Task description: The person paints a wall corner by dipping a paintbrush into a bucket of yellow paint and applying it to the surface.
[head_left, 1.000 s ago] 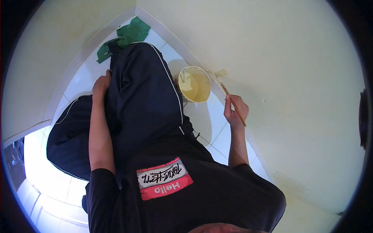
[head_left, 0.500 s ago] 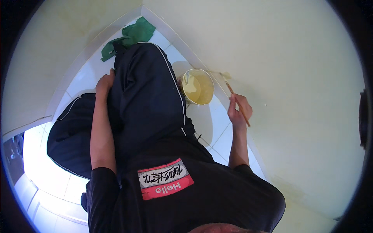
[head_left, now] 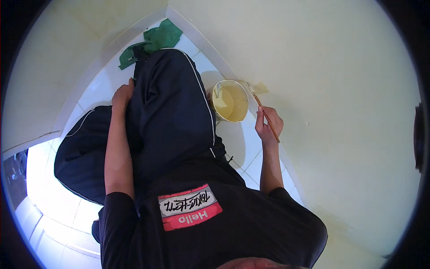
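My right hand (head_left: 270, 122) is closed round the wooden handle of a thin paintbrush (head_left: 263, 110). The brush slants up and left, its bristle end close to the lower wall. Just right of that tip is a darker yellowish patch (head_left: 261, 88) on the pale wall (head_left: 340, 89). A round bucket (head_left: 248, 104) with cream-yellow liquid inside stands between my knee and the wall; a light-coloured strip or stick (head_left: 218, 91) leans at its inner side. My left hand (head_left: 122, 95) rests against my dark trouser leg (head_left: 168, 98), its fingers mostly hidden.
A crumpled green cloth (head_left: 162, 36) lies on the white tiled floor (head_left: 96, 92) in the corner. Skirting (head_left: 201, 40) runs along the foot of both walls. Bright light falls on the tiles (head_left: 49, 179) at the left, beside a dark opening (head_left: 17, 175).
My right hand and the paintbrush have shifted left, bringing the bristle end off the yellowish patch and nearer the bucket. My left hand stays against the trouser leg.
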Demonstrator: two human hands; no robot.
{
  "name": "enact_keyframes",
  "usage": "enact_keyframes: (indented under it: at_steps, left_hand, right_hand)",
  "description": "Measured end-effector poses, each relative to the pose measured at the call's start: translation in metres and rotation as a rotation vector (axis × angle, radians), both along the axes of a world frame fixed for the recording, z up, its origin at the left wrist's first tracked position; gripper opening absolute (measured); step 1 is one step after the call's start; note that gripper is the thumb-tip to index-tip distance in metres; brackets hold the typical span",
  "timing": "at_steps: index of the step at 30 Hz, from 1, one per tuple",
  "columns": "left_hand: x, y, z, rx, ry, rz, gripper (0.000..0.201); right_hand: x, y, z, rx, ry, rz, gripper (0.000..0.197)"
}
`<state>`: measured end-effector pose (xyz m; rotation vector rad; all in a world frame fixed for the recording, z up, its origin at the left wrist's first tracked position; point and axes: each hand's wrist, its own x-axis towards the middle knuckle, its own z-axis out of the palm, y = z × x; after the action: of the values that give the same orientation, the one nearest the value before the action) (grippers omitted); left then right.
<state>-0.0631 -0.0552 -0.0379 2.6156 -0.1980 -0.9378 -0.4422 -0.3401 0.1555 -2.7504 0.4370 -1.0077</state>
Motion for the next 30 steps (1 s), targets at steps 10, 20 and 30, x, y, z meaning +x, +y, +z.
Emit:
enact_keyframes:
  at_steps: [10,20,30]
  left_hand:
    - [0.007,0.006,-0.015,0.011,-0.023,-0.029,0.079]
    - [-0.005,0.000,0.018,0.007,-0.005,-0.029,0.079]
    - [0.005,0.005,-0.010,0.033,-0.002,-0.012,0.078]
  right_hand:
    - [-0.004,0.001,0.020,-0.128,0.002,0.054,0.013]
    - [-0.002,0.003,0.036,-0.138,0.004,0.031,0.014]
    - [0.007,0.001,0.038,-0.168,0.008,0.049,0.014]
